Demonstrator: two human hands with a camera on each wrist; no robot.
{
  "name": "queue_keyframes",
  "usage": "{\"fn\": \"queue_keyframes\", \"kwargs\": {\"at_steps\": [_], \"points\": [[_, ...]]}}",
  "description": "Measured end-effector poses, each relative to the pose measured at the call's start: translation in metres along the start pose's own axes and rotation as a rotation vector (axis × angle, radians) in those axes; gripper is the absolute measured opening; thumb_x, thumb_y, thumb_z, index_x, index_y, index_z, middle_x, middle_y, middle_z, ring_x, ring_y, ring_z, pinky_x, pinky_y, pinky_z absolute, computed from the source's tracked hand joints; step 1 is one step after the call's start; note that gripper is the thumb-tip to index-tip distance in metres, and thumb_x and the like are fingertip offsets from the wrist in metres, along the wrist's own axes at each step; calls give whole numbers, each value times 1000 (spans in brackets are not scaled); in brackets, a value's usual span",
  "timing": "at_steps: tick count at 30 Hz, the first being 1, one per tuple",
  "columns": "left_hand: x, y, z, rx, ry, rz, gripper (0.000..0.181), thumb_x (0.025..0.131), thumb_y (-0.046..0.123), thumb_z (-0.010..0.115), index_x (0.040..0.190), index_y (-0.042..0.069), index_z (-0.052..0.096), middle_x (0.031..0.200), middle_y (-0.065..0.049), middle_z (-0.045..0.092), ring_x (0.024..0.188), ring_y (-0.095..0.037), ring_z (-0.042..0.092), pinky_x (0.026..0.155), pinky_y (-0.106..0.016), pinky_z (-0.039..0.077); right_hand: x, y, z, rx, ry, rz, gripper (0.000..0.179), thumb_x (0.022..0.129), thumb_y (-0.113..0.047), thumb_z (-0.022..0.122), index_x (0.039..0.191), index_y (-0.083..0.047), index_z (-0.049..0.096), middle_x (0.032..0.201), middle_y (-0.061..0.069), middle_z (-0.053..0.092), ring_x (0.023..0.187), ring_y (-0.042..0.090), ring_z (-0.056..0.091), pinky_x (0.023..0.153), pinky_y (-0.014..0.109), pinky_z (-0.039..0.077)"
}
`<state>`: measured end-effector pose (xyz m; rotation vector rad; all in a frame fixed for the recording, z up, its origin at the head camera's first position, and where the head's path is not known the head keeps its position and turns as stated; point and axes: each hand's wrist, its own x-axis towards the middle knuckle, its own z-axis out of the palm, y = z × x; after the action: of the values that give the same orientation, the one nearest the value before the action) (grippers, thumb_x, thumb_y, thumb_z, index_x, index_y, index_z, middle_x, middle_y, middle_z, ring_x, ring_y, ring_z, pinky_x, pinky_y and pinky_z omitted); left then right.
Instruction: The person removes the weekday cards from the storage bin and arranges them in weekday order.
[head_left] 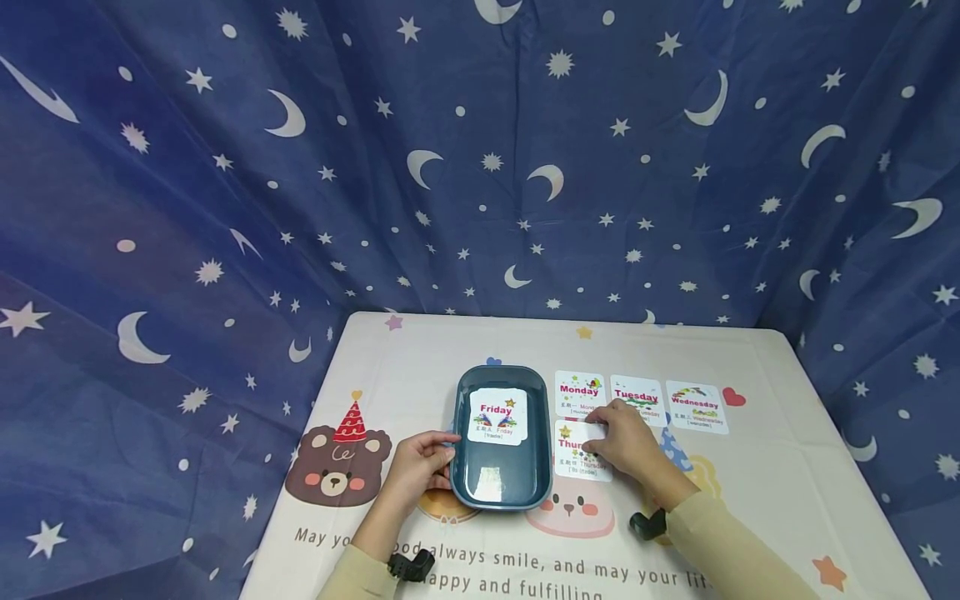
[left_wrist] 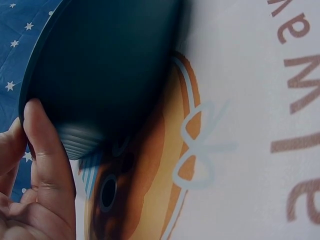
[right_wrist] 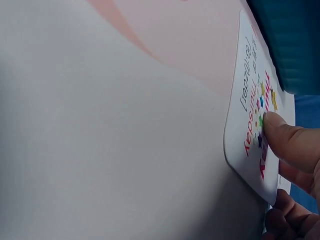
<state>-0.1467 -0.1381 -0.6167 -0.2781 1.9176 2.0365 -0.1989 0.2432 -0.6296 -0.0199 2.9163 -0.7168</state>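
A dark blue-green tray [head_left: 480,467] stands on the table with a white "Friday" card [head_left: 497,427] in its upper part. My left hand [head_left: 422,467] holds the tray's left rim between thumb and fingers; the left wrist view shows a digit against the outer wall of the tray [left_wrist: 110,70]. To the right of the tray, my right hand [head_left: 630,442] pinches the "Thursday" card [head_left: 577,467] at its right side. Seen from the right wrist, the thumb presses on the face of the card [right_wrist: 245,135], other fingers are behind its edge, and that edge is slightly raised.
Above the right hand lie a "Monday" card [head_left: 577,390], a "Tuesday" card [head_left: 637,392] and a "Wednesday" card [head_left: 697,408] in a row. The hand partly covers the first two. A printed white cloth [head_left: 420,358] covers the table; a starry blue curtain [head_left: 480,208] hangs behind.
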Motion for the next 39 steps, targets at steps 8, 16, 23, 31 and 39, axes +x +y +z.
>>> {"fn": "queue_keyframes", "kwargs": {"at_steps": [8, 16, 23, 31, 39], "points": [[0, 1, 0, 11, 4, -2, 29, 101, 2, 70, 130, -1, 73, 85, -5, 66, 65, -14, 63, 57, -28, 63, 0, 2, 0, 5, 1, -12, 49, 76, -29, 99, 119, -17, 80, 111, 4, 66, 99, 24, 57, 93, 44, 54], [1, 2, 0, 14, 12, -7, 31, 101, 2, 71, 132, -2, 72, 85, -5, 67, 64, -14, 62, 56, -26, 62, 1, 1, -5, 29, 16, -29, 44, 81, -28, 96, 119, -17, 79, 109, 3, 66, 99, 23, 57, 91, 41, 52], [1, 0, 0, -2, 4, -2, 32, 100, 1, 71, 132, -3, 72, 85, -6, 66, 65, -14, 62, 55, -26, 61, 3, 0, -14, 84, 25, -67, 49, 84, -25, 93, 128, -15, 75, 110, 4, 68, 97, 21, 57, 86, 38, 49], [1, -1, 0, -2, 10, 0, 31, 101, 1, 71, 131, -1, 73, 83, -5, 65, 64, -14, 60, 54, -25, 60, 4, -7, -24, 237, 12, -90, 62, 89, -21, 88, 145, -13, 64, 136, 12, 71, 121, 35, 66, 107, 56, 56], [1, -2, -1, 15, 9, 13, 31, 101, 3, 71, 132, -3, 72, 84, -5, 66, 63, -13, 62, 54, -25, 61, 5, -32, -32, 330, 6, -151, 69, 90, -21, 89, 151, -13, 59, 148, 13, 66, 136, 39, 62, 109, 57, 58]]}}
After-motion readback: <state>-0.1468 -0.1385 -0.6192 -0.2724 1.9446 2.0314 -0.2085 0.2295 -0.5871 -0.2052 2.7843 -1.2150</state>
